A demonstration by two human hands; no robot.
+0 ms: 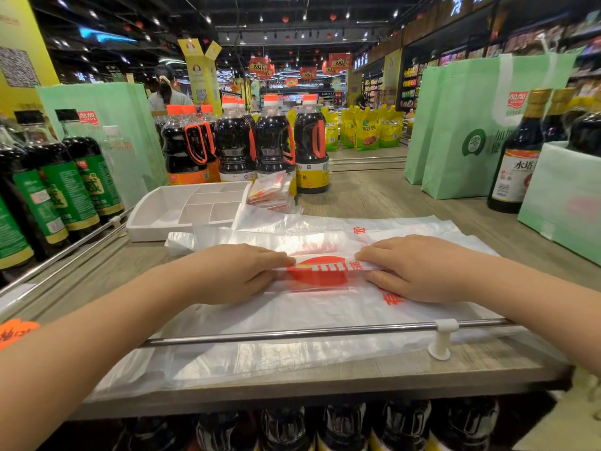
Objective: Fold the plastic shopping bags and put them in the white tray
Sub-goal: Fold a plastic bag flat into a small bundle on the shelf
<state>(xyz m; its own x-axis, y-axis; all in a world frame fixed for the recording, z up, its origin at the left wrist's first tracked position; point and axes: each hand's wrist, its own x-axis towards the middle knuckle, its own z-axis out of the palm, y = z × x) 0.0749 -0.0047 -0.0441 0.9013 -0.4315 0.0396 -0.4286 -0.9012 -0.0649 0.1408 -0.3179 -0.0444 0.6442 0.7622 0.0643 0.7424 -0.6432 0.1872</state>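
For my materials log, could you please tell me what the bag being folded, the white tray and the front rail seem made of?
Bag: thin translucent plastic film, glossy, wrinkled, red print showing through. White tray: probably moulded plastic or foam, matte, with dividers. Front rail: likely polished metal, given its bright streaky reflections.

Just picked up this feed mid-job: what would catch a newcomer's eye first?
The left hand and right hand meet mid-counter, pinching a folded plastic bag with a red print between them. Behind it to the left sits the white tray, with dark sauce bottles lined up beyond and green tote bags at the right.
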